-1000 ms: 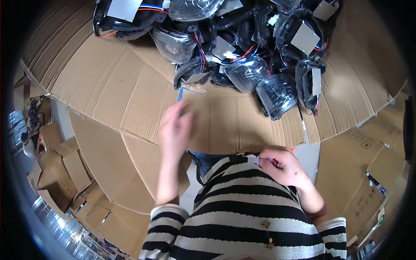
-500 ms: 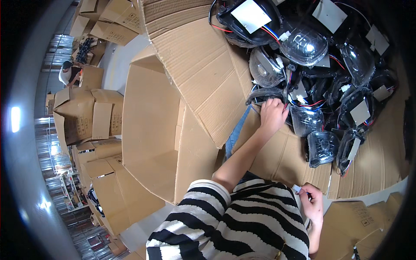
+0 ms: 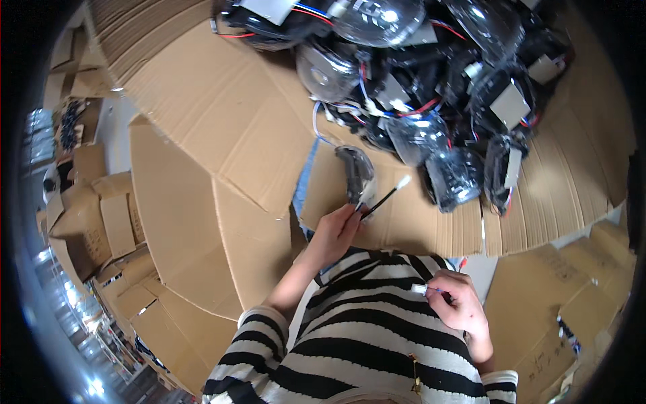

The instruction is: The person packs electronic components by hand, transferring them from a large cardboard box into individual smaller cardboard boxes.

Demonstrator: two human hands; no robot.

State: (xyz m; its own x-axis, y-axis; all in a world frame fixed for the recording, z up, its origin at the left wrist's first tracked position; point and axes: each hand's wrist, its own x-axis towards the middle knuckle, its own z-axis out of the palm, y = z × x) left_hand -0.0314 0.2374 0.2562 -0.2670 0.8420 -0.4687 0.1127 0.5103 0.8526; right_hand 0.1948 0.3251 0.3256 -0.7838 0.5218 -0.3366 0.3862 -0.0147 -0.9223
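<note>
My left hand (image 3: 334, 232) is closed at the near end of a small curved lamp (image 3: 356, 168) with a clear cover. From those fingers a black cable (image 3: 380, 203) sticks out, ending in a white plug. The exact grip on lamp or cable is partly hidden. Against my striped shirt, my right hand (image 3: 459, 303) pinches a small white connector (image 3: 418, 289) with thin wires; a red tip (image 3: 463, 264) shows behind it. Beyond my hands lies a heap of clear-covered lamps (image 3: 417, 138) with black backs and coloured wires.
The lamps lie on cardboard flaps (image 3: 552, 202) in front of me. An open carton (image 3: 182, 222) stands at the left, with more cartons (image 3: 94, 222) behind it. Further cardboard boxes (image 3: 531, 303) are at the lower right.
My left hand has drawn the curved lamp out of the heap and back toward my body. My right hand, still pinching the connector, has come in front of my shirt. The view has shifted.
</note>
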